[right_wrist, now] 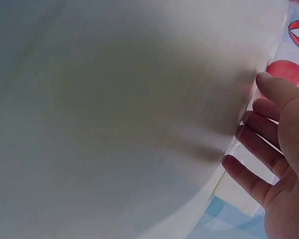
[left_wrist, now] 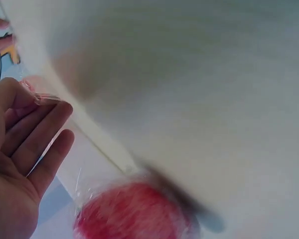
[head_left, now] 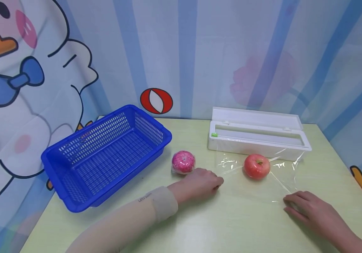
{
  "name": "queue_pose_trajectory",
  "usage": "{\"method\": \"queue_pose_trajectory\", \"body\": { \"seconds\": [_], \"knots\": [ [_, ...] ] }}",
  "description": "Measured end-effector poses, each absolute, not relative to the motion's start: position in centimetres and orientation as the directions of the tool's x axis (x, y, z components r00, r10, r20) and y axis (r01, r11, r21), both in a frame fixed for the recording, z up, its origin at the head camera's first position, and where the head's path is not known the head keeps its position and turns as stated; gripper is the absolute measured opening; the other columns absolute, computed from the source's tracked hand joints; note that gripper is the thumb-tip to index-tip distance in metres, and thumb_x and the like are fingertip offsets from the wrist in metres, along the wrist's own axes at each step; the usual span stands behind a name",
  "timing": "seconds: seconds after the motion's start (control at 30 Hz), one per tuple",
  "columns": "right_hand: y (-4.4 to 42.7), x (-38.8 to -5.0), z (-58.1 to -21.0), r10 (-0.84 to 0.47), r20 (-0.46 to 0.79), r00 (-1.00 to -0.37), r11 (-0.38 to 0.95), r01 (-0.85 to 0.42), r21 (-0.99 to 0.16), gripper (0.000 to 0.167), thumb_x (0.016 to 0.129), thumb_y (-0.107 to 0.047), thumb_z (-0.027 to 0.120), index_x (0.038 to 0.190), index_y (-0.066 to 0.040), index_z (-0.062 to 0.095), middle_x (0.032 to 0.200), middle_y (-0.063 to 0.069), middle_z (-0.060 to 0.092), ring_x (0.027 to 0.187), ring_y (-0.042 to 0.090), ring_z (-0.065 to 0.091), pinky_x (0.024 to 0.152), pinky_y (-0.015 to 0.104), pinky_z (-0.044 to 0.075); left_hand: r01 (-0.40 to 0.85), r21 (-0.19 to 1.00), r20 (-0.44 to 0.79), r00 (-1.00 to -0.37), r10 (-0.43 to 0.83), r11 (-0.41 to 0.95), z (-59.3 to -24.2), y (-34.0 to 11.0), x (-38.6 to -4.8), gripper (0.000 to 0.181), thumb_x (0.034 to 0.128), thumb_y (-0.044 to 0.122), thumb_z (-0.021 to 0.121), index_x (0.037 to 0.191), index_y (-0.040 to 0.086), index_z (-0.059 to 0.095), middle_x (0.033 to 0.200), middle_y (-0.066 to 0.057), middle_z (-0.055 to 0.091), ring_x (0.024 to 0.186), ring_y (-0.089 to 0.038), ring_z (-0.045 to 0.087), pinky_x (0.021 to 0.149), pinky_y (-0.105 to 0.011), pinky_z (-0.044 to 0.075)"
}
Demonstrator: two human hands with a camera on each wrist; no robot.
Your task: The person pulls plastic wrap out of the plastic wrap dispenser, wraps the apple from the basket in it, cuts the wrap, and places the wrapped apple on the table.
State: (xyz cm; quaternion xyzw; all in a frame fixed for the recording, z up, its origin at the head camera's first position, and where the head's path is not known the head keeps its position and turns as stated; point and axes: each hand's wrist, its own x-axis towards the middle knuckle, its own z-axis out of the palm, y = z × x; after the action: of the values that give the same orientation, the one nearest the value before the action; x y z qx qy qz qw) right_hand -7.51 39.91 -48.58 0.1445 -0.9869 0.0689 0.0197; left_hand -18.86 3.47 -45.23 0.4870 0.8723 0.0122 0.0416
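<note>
Transparent plastic film (head_left: 279,177) looks light, limp and clingy, best held by corners; the left hand (head_left: 201,183) pinches it, the right hand (head_left: 318,212), unclenched, touches its edge.

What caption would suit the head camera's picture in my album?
A red apple rests on clear film, left hand pinching one corner, right hand at another, white dispenser behind.
</note>
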Motion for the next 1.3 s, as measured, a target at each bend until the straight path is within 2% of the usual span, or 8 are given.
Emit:
{"method": "queue_pose_trajectory", "body": {
  "seconds": [0.2, 0.4, 0.47, 0.67, 0.9, 1.07, 1.23, 1.3],
  "knots": [
    [39.6, -8.0, -48.7, -0.330, 0.150, -0.932, 0.937, -0.342, -0.066, 0.037, 0.081, -0.037, 0.093, 0.108, -0.015, 0.080, 0.098, -0.002, 0.069, 0.087, 0.019, 0.066, 0.075, 0.046, 0.063, 0.797, 0.232, -0.050, -0.563, 0.825, 0.558, -43.3, 3.6, -19.6, 0.013, 0.1023, 0.014, 0.068, 0.090, 0.020, 0.066, 0.071, 0.009, 0.056, 0.066, -0.008, 0.051, 0.064, -0.018, 0.041],
    [39.9, -8.5, -49.4, -0.451, 0.310, -0.837, 0.883, -0.468, 0.021, 0.033, 0.071, -0.020, 0.097, 0.100, -0.017, 0.080, 0.091, -0.006, 0.067, 0.080, 0.016, 0.065, 0.067, 0.039, 0.062, 0.754, 0.320, -0.079, -0.582, 0.810, 0.573, -41.8, 3.9, -20.3, 0.005, 0.1026, 0.018, 0.070, 0.098, 0.018, 0.070, 0.077, 0.009, 0.062, 0.073, -0.007, 0.057, 0.070, -0.016, 0.046],
    [40.1, -8.6, -49.4, -0.467, 0.322, -0.824, 0.873, -0.487, 0.022, 0.034, 0.070, -0.015, 0.097, 0.099, -0.017, 0.080, 0.091, -0.005, 0.068, 0.081, 0.018, 0.066, 0.068, 0.040, 0.062, 0.744, 0.335, -0.087, -0.587, 0.805, 0.579, -41.5, 4.1, -20.5, 0.003, 0.1025, 0.020, 0.071, 0.100, 0.018, 0.071, 0.078, 0.010, 0.063, 0.074, -0.007, 0.058, 0.071, -0.016, 0.046],
    [40.3, -8.9, -48.5, -0.383, 0.203, -0.901, 0.916, -0.399, -0.040, 0.026, 0.080, -0.007, 0.092, 0.102, -0.012, 0.079, 0.098, 0.004, 0.073, 0.091, 0.029, 0.072, 0.078, 0.050, 0.063, 0.755, 0.313, -0.058, -0.591, 0.805, 0.577, -40.9, 4.4, -21.2, 0.004, 0.1026, 0.020, 0.071, 0.099, 0.018, 0.070, 0.079, 0.010, 0.063, 0.073, -0.007, 0.057, 0.071, -0.017, 0.046],
    [40.8, -10.4, -46.4, -0.396, 0.385, -0.834, 0.898, -0.439, -0.027, 0.027, 0.074, -0.003, 0.092, 0.095, -0.011, 0.078, 0.085, 0.000, 0.071, 0.077, 0.024, 0.070, 0.065, 0.047, 0.062, 0.716, 0.314, -0.032, -0.648, 0.761, 0.623, -40.9, 4.8, -21.9, 0.005, 0.1021, 0.020, 0.072, 0.100, 0.019, 0.068, 0.082, 0.009, 0.063, 0.075, -0.007, 0.058, 0.072, -0.018, 0.047],
    [41.1, -12.1, -45.2, -0.382, 0.370, -0.847, 0.895, -0.438, -0.078, 0.020, 0.082, -0.001, 0.086, 0.098, -0.008, 0.076, 0.089, 0.002, 0.072, 0.081, 0.028, 0.070, 0.070, 0.052, 0.060, 0.674, 0.296, -0.029, -0.702, 0.712, 0.677, -41.0, 5.1, -22.4, 0.005, 0.1033, 0.020, 0.070, 0.105, 0.015, 0.068, 0.082, 0.006, 0.064, 0.073, -0.010, 0.059, 0.069, -0.019, 0.048],
    [41.3, -13.9, -44.4, -0.325, 0.241, -0.914, 0.901, -0.377, -0.214, 0.003, 0.099, -0.007, 0.074, 0.102, -0.006, 0.073, 0.094, 0.002, 0.071, 0.086, 0.027, 0.068, 0.075, 0.052, 0.057, 0.666, 0.207, 0.014, -0.734, 0.679, 0.717, -41.4, 5.7, -23.0, 0.006, 0.1045, 0.019, 0.065, 0.103, 0.013, 0.067, 0.083, 0.003, 0.065, 0.072, -0.012, 0.059, 0.069, -0.022, 0.050],
    [41.4, -14.5, -44.2, -0.307, 0.191, -0.932, 0.899, -0.350, -0.262, 0.004, 0.103, -0.009, 0.070, 0.103, -0.006, 0.072, 0.094, 0.001, 0.070, 0.086, 0.024, 0.067, 0.075, 0.050, 0.057, 0.662, 0.176, 0.021, -0.742, 0.670, 0.728, -41.5, 6.0, -23.1, 0.007, 0.1049, 0.020, 0.065, 0.105, 0.013, 0.067, 0.086, 0.002, 0.067, 0.073, -0.012, 0.060, 0.070, -0.023, 0.052]
  ]
}}
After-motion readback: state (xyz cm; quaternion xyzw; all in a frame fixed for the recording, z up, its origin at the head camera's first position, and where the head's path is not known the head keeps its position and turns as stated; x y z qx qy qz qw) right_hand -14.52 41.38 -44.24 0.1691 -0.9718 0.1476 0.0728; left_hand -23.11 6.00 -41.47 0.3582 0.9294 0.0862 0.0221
